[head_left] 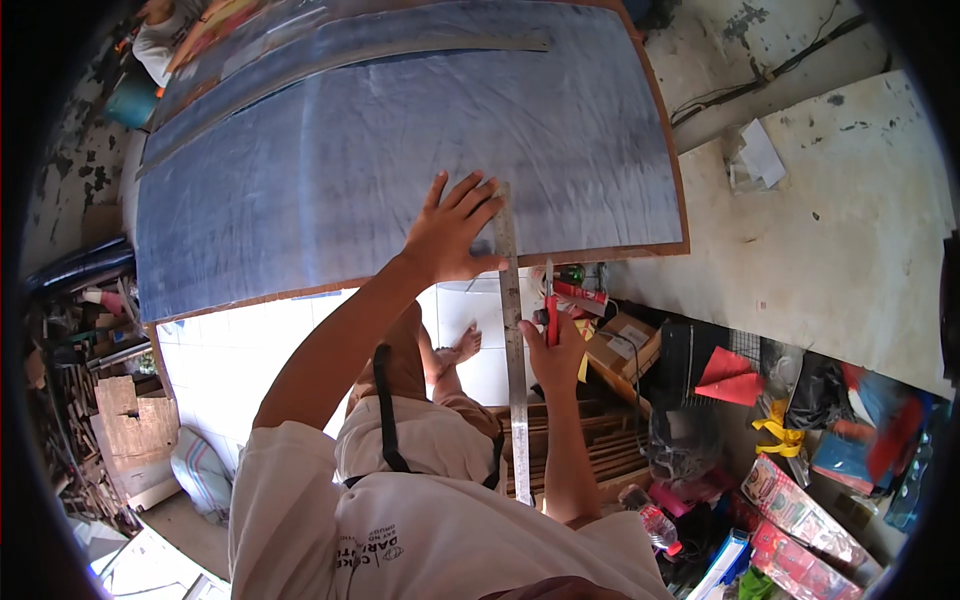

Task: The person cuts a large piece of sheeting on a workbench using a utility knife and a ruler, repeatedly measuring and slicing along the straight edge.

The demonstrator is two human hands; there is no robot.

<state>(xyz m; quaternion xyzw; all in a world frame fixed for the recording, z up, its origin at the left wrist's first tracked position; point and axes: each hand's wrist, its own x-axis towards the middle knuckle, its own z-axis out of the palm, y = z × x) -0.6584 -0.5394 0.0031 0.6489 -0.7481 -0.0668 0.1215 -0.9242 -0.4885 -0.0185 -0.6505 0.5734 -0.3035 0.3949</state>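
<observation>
A blue-grey sheet [400, 150] with wrinkles covers the table in front of me. My left hand [455, 230] lies flat on it near the front edge, fingers spread. Its thumb and fingertips reach the metal ruler [511, 320], which runs from the sheet out over the edge toward my body. Just below that edge, to the right of the ruler, my right hand [555, 352] is closed around a red utility knife [552, 318]. The blade points up toward the sheet's edge; whether it touches the sheet, I cannot tell.
A long metal strip [350, 65] lies across the far part of the sheet. A pale board [800, 235] stands at the right. Below it are a cardboard box [625, 345], yellow straps [778, 432] and packages. Wood scraps [100, 350] are piled left. Another person's sleeve [160, 45] shows far left.
</observation>
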